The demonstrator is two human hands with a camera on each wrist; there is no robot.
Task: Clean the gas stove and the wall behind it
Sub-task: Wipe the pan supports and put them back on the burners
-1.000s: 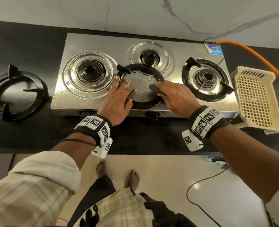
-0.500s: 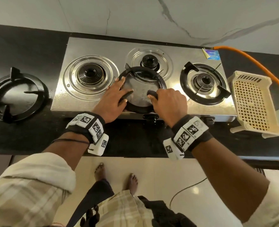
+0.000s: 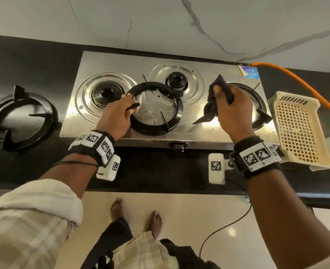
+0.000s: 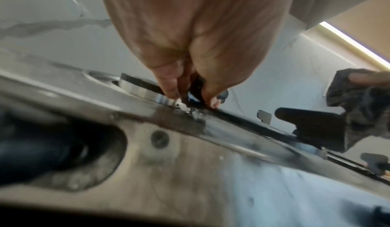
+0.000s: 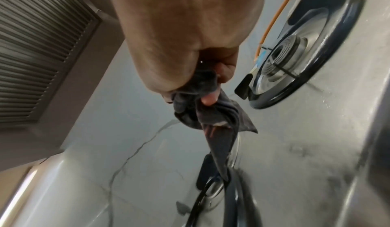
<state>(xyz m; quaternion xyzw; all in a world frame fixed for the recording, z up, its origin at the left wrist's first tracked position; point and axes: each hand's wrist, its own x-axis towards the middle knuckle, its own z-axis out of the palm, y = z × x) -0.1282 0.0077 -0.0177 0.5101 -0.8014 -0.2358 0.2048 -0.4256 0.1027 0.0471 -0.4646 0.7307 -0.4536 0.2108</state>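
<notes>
Left hand (image 3: 117, 115): fingers pinch the near-left rim of a black round metal pan support (image 3: 156, 109) lying on the stainless-steel three-burner gas stove (image 3: 119, 63). Right hand (image 3: 232, 111): bunches a dark grey cloth (image 3: 211, 105) above the stove's right burner. Beyond both: white veined marble wall (image 3: 160, 22).

My right hand (image 5: 185, 35) bunches a dark cloth (image 5: 211, 114) between curled fingers and thumb, its loose corner hanging toward a black pan support (image 5: 234, 202) below. Beside it, another black ring (image 5: 329, 73) circles a burner on the steel stove (image 5: 295, 147); an orange hose (image 5: 272, 20) runs behind.
</notes>
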